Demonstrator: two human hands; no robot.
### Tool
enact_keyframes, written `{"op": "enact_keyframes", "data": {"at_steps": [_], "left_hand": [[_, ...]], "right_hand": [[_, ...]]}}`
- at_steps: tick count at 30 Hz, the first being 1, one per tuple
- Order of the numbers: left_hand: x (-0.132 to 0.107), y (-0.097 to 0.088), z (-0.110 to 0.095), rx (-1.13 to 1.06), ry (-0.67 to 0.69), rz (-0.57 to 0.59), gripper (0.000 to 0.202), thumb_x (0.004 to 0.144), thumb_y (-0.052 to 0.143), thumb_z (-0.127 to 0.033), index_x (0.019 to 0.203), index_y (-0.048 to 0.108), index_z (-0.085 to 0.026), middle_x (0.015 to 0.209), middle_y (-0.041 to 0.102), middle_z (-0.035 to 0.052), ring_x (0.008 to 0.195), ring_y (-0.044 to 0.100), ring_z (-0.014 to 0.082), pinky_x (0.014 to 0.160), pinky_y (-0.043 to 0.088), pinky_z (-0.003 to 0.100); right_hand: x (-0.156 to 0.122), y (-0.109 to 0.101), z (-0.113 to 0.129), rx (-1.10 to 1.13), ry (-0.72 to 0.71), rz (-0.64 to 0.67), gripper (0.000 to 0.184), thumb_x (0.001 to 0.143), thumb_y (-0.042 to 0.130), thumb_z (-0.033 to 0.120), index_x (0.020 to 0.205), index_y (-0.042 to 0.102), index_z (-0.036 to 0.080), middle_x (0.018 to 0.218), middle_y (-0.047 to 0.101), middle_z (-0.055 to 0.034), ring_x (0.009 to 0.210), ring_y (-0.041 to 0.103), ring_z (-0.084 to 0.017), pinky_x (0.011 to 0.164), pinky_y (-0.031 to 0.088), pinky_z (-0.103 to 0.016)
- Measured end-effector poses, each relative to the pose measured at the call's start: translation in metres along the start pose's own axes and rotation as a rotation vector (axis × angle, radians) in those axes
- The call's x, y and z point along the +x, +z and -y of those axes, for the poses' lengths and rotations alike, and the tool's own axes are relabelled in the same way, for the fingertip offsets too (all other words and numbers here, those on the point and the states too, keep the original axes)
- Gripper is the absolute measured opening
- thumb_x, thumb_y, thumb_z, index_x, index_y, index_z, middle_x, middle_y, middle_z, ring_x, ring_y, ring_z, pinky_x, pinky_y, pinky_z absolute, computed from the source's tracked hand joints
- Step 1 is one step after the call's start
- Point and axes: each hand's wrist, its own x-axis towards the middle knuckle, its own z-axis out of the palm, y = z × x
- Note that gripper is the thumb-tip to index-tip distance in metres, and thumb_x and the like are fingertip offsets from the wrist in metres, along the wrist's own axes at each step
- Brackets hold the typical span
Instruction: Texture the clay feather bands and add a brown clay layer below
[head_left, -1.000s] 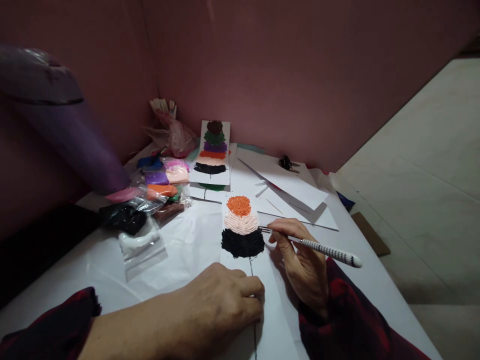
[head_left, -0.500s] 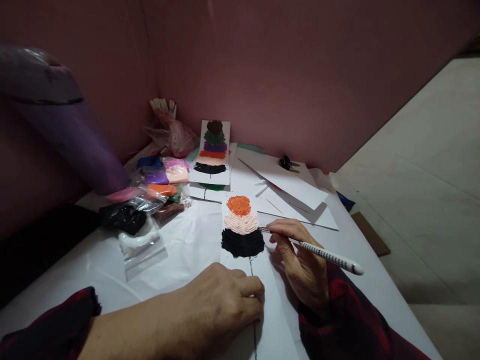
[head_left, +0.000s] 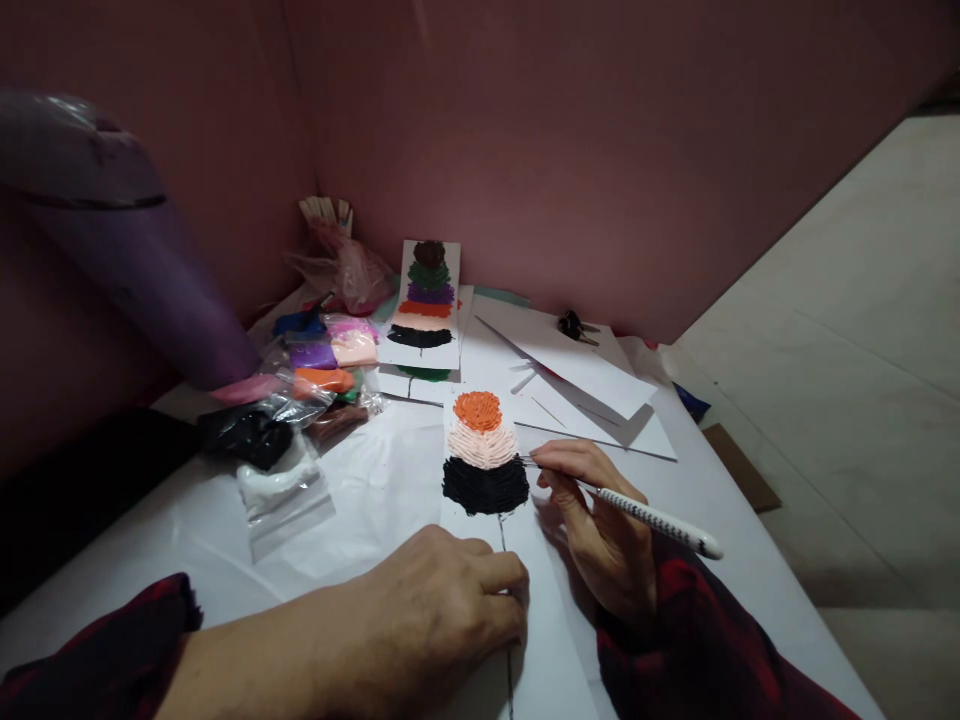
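The card (head_left: 541,600) lies between the two hands and runs ahead of them, its lower part beside the left hand's fingers. At its far end sits an orange round (head_left: 478,411), combed into short ridges; nearer comes a pale pink band (head_left: 482,446) with slanting grooves, then a wider black band (head_left: 486,486), also ridged and ragged at its ends. A dark line (head_left: 504,537) runs from the black band past the left fingertips.

The left hand (head_left: 442,595) rests on the card with fingers curled under; whether it grips anything cannot be told. The right hand (head_left: 600,525) pinches the fork (head_left: 660,520) between thumb and fingers, tines at the right edge of the bands, where pink meets black; contact is unclear.

Compared with a second ago, the fork's patterned handle slopes down more steeply, its butt end lower. The left hand and the bands look unchanged.
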Motion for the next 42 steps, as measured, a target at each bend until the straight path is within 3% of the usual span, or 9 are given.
{"op": "enact_keyframes", "data": {"at_steps": [9,17,22,27,34,42], "left_hand": [[0.001,-0.004,0.000,-0.018,0.002,-0.001,0.015,0.075,0.060,-0.002,0.081,0.057,-0.016,0.084,0.063,-0.0015,0.065,0.056,0.0112,0.057,0.046,0.023],[0.002,-0.006,-0.002,-0.024,-0.013,-0.012,0.015,0.079,0.058,-0.006,0.091,0.060,-0.015,0.081,0.065,0.0017,0.067,0.059,0.0154,0.060,0.050,0.028],[-0.001,0.003,0.003,0.022,-0.001,-0.189,0.024,0.082,0.050,-0.005,0.102,0.057,-0.016,0.077,0.065,0.0014,0.064,0.058,0.0135,0.057,0.050,0.024],[-0.001,0.016,0.010,0.063,-0.079,-0.399,0.024,0.087,0.038,-0.005,0.101,0.056,-0.016,0.071,0.064,0.0005,0.056,0.056,0.0114,0.052,0.048,0.022],[-0.002,0.006,0.006,0.104,-0.032,-0.423,0.024,0.089,0.039,-0.008,0.104,0.056,-0.016,0.067,0.062,-0.0008,0.055,0.055,0.0123,0.052,0.050,0.023],[-0.002,0.007,0.005,0.133,0.068,-0.474,0.023,0.093,0.037,-0.013,0.088,0.059,-0.017,0.062,0.060,-0.0003,0.054,0.054,0.0127,0.052,0.051,0.024]], "right_hand": [[-0.001,0.001,0.004,0.025,0.038,0.038,0.027,0.090,0.052,0.001,0.101,0.065,0.021,0.097,0.063,-0.0055,0.085,0.063,-0.015,0.069,0.054,-0.028],[-0.003,-0.003,0.007,0.021,0.035,0.101,0.029,0.087,0.054,-0.001,0.104,0.065,0.021,0.102,0.064,-0.0067,0.093,0.064,-0.017,0.077,0.054,-0.030],[-0.003,-0.003,0.008,0.006,0.002,0.116,0.025,0.089,0.052,0.002,0.101,0.065,0.020,0.098,0.066,-0.0070,0.088,0.066,-0.018,0.074,0.057,-0.031],[-0.006,-0.002,0.007,-0.029,-0.023,0.159,0.024,0.089,0.054,0.005,0.104,0.065,0.020,0.100,0.067,-0.0086,0.091,0.067,-0.019,0.075,0.059,-0.033],[-0.006,-0.004,0.006,-0.165,-0.253,0.224,0.020,0.095,0.050,0.019,0.107,0.066,0.017,0.099,0.069,-0.0121,0.085,0.068,-0.021,0.066,0.060,-0.034],[-0.002,-0.003,0.018,-0.370,-0.411,0.309,0.026,0.093,0.050,0.008,0.115,0.063,0.010,0.096,0.070,-0.0153,0.082,0.066,-0.023,0.062,0.059,-0.036]]}}
